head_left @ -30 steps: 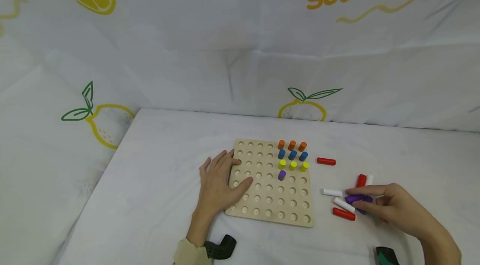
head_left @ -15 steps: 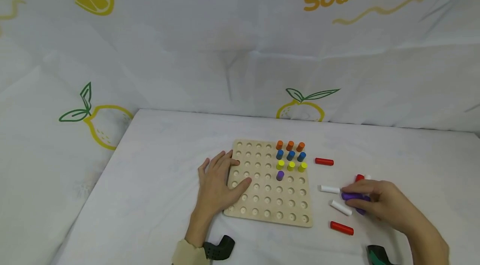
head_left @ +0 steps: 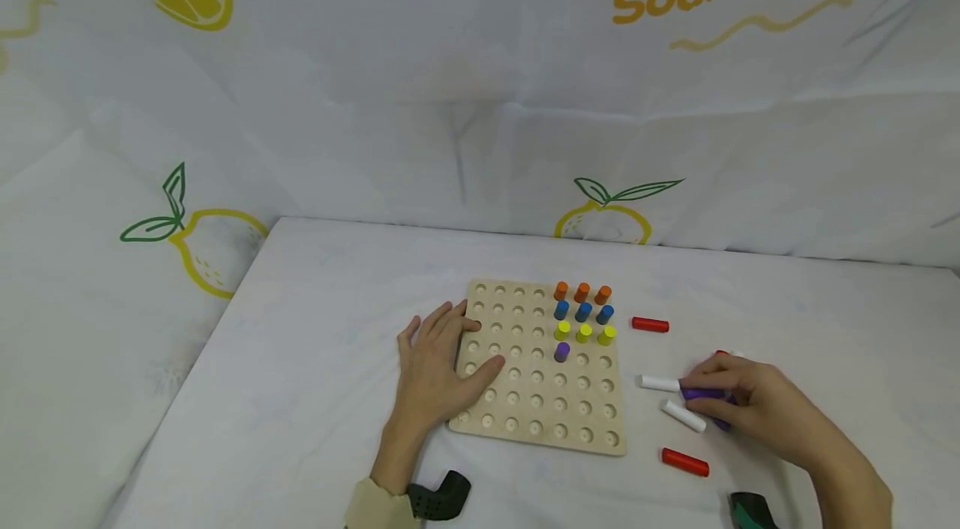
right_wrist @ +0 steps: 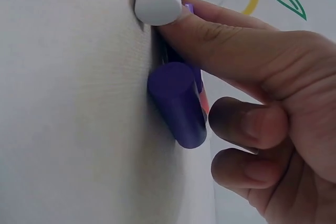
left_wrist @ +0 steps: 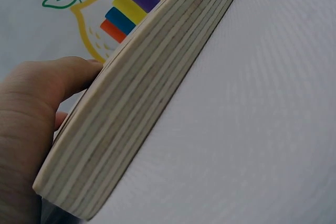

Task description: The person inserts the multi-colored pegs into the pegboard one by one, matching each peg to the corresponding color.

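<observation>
My left hand (head_left: 438, 383) rests spread at the left edge of a wooden pegboard (head_left: 523, 410), its thumb lying over the top face. In the left wrist view, the thumb (left_wrist: 73, 77) shows against the board's layered side (left_wrist: 142, 93). Right of the board, my right hand (head_left: 772, 412) pinches a purple peg (head_left: 700, 393) between thumb and fingers, low over the cloth. Another purple peg (right_wrist: 178, 106) lies beside the curled lower fingers in the right wrist view. Orange (head_left: 582, 292), blue (head_left: 583, 312) and yellow (head_left: 583, 333) pegs stand in rows of three; one purple peg (head_left: 562, 352) stands below them.
Two white pegs (head_left: 659, 383) lie close left of the right hand. One red peg (head_left: 650, 325) lies behind them, another red peg (head_left: 685, 462) in front. More pegs are partly hidden behind the right hand. A printed white cloth (head_left: 337, 137) hangs behind the table.
My right hand has closed its fingers on the purple peg and shifted slightly left. The front red peg has rolled towards me, away from the white peg. My left hand stays put.
</observation>
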The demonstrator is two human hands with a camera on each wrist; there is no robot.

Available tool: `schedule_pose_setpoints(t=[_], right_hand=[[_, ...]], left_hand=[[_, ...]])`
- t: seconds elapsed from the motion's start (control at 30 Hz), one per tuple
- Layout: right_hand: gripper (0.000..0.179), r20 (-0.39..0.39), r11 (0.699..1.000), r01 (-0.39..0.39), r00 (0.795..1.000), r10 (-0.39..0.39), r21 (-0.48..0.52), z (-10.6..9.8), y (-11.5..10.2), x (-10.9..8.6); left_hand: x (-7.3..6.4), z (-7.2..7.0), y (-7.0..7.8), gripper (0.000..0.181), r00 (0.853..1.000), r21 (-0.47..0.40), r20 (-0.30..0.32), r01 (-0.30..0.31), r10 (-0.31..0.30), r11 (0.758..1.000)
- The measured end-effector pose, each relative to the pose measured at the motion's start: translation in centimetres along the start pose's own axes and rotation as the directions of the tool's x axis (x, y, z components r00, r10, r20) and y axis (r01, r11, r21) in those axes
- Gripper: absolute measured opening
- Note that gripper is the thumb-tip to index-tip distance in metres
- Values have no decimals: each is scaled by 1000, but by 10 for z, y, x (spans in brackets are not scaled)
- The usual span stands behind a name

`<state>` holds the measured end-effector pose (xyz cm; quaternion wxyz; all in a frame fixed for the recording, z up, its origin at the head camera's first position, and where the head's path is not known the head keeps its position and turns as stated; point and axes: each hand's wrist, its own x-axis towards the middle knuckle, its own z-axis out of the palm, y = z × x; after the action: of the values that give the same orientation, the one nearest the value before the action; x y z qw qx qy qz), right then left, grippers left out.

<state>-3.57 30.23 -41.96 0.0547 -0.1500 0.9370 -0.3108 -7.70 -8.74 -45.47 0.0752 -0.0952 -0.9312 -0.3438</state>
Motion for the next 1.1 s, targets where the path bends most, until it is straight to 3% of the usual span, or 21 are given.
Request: schedule_pose_setpoints(t=[0.2, 0.43, 0.6, 0.87, 1.1], right_hand=[[22, 30, 999, -48, 998, 48, -11, -3, -5, -1], [27, -103, 997, 53, 994, -47, 56, -7, -12, -1], [28, -163, 994, 84, 984, -71, 76, -8, -25, 3], [27, -230, 992, 63, 973, -37, 106, -3, -41, 11], [27, -279, 985, 7, 959, 41, 170, 9, -52, 18]], left_hand=[[-1, 0, 0, 47, 1000, -1, 6, 2, -2, 1000], [-1, -1, 0, 46, 1000, 0, -1, -3, 3, 1000], [-1, -1, -1, 46, 1000, 0, -11, -7, 7, 1000], [-1, 0, -1, 47, 1000, 0, -18, -14, 14, 1000], [0, 0, -1, 47, 1000, 4, -12, -12, 12, 1000]])
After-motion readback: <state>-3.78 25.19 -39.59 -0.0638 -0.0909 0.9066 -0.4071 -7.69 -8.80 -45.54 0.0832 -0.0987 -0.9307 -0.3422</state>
